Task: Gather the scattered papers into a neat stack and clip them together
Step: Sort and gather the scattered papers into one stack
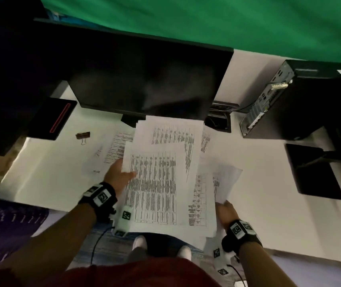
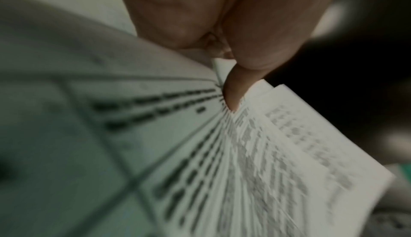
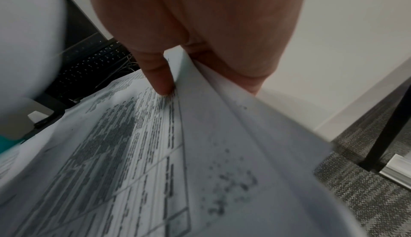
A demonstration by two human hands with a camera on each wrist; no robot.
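A loose pile of printed papers [image 1: 161,177] lies fanned over the white desk [image 1: 51,172] in front of me. My left hand [image 1: 119,175] pinches the left edge of the top sheets, its thumb on the print. In the left wrist view the thumb [image 2: 233,91] presses on the papers [image 2: 255,153]. My right hand [image 1: 225,210] grips the lower right corner of several sheets; in the right wrist view a finger [image 3: 160,75] lies over the papers [image 3: 155,153]. A binder clip [image 1: 83,136] sits on the desk at the left, apart from both hands.
A dark monitor [image 1: 144,79] stands right behind the papers. A black box with a red stripe [image 1: 55,119] is at the left, a computer tower [image 1: 279,100] at the right and a dark pad [image 1: 312,172] beside it. My shoes show below the desk edge.
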